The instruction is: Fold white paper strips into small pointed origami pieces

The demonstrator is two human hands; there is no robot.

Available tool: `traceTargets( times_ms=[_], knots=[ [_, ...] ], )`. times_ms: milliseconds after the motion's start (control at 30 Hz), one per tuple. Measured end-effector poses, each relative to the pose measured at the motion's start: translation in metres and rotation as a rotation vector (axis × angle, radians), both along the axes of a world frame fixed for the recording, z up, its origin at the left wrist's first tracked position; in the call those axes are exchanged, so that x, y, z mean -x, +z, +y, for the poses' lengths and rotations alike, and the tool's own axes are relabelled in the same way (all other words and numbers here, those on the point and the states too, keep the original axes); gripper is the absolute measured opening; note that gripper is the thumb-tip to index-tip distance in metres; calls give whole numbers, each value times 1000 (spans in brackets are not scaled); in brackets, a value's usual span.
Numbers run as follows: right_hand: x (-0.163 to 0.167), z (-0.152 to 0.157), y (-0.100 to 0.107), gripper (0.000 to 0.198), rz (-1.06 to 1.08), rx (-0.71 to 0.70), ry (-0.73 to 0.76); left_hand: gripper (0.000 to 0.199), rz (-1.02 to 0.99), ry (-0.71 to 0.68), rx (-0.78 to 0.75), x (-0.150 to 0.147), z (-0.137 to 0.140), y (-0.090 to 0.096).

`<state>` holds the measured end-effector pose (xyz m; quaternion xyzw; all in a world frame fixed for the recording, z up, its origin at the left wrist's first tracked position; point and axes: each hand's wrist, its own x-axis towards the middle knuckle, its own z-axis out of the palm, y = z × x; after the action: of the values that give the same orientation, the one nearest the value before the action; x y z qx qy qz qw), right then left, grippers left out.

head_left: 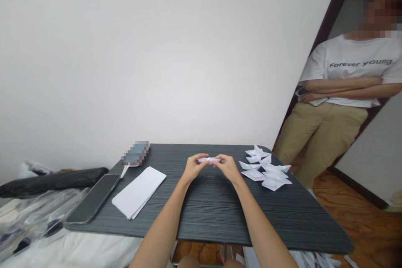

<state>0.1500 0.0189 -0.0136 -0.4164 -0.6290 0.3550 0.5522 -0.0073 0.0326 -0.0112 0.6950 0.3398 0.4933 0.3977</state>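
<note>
Between my two hands, over the far middle of the table, is a small folded white paper boat point(209, 160). My left hand point(194, 168) pinches its left end between thumb and fingers. Its right end is gripped the same way by my right hand point(226, 166). Fingertips cover both ends of the boat. To the right of my right hand lies a cluster of several finished paper boats point(274, 174). A stack of white paper sheets point(139, 192) rests on the table to the left of my left hand.
A dark phone point(93, 199) lies at the left edge of the black table point(216, 217). Behind it is another device point(135, 153), partly blurred. Plastic-wrapped items point(47, 201) sit left of the table. A person point(348, 75) with crossed arms stands at the right. A white wall rises behind.
</note>
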Motion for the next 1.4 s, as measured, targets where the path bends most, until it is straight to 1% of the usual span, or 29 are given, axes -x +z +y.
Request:
traceTargets(
  times_ms=[67, 133, 200, 333, 433, 500, 633, 767, 867, 933, 1033, 1167, 1333, 1400],
  knots=[
    [1, -1, 2, 23, 68, 7, 15, 47, -47, -42, 39, -1, 0, 1],
    [1, -3, 4, 29, 120, 14, 32, 53, -62, -69, 73, -1, 0, 2],
    [1, -3, 4, 32, 148, 31, 47, 54, -62, -77, 101, -1, 1, 3],
    [2, 2, -4, 26, 185, 88, 35, 53, -68, -61, 166, 1, 3, 2],
    [3, 6, -11, 26, 224, 141, 26, 54, -81, -45, 238, 2, 5, 0],
    [3, 8, -14, 28, 273, 184, 18, 51, -103, -54, 289, 3, 6, -1],
    [1, 8, -16, 30, 352, 269, 35, 36, -148, -106, 354, 5, 9, -4],
    [1, 8, -16, 27, 411, 315, 86, 32, -208, -60, 390, 5, 14, -8],
    [2, 9, -16, 26, 421, 324, 91, 33, -213, -61, 387, 5, 15, -10],
    [3, 9, -16, 25, 393, 307, 70, 35, -149, -94, 355, 6, 14, -10],
    [6, 7, -15, 25, 331, 278, 67, 34, -13, -135, 267, 6, 10, -9],
    [10, 5, -15, 25, 264, 247, 110, 32, 91, -143, 212, 5, 5, -7],
    [11, 6, -19, 25, 170, 237, 214, 33, 128, -142, 184, 6, 4, -7],
    [11, 9, -22, 24, 135, 241, 225, 34, 120, -165, 197, 6, 5, -9]
  ],
)
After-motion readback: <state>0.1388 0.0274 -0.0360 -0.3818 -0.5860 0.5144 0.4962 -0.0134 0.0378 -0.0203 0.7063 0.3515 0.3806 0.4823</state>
